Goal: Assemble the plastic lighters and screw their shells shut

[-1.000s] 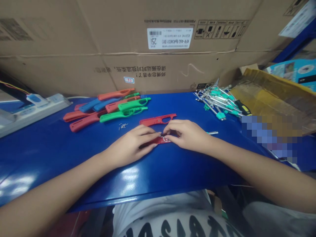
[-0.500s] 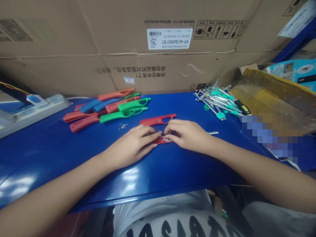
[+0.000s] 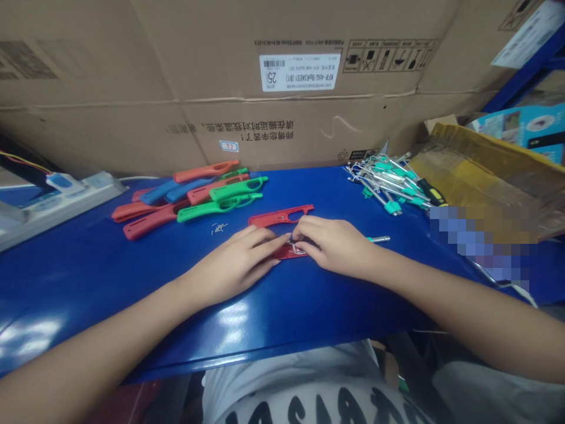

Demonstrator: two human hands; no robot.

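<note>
On the blue table, my left hand (image 3: 238, 259) is closed around the left end of a red lighter casing half (image 3: 286, 254). At its right part, the fingertips of my right hand (image 3: 335, 244) pinch together on thin white wires (image 3: 297, 248) lying in the casing. A metal lighter tube (image 3: 380, 239) pokes out beyond my right hand; its inner end is hidden beneath the hand. Just behind my fingers lies another red casing half (image 3: 268, 218), its hollow side up. Small screws (image 3: 218, 228) are scattered behind my left hand.
Several red, blue and green casings (image 3: 216, 206) are heaped at the back left. Metal tubes with green parts and wires (image 3: 392, 182) form a pile at the back right, beside a screwdriver (image 3: 431, 193). A power strip (image 3: 57, 203) stands left; a large cardboard box (image 3: 132, 76) closes off the back.
Both hands stay at the red casing half, with only slight finger movement at the wires. The whole view shifts a little.
</note>
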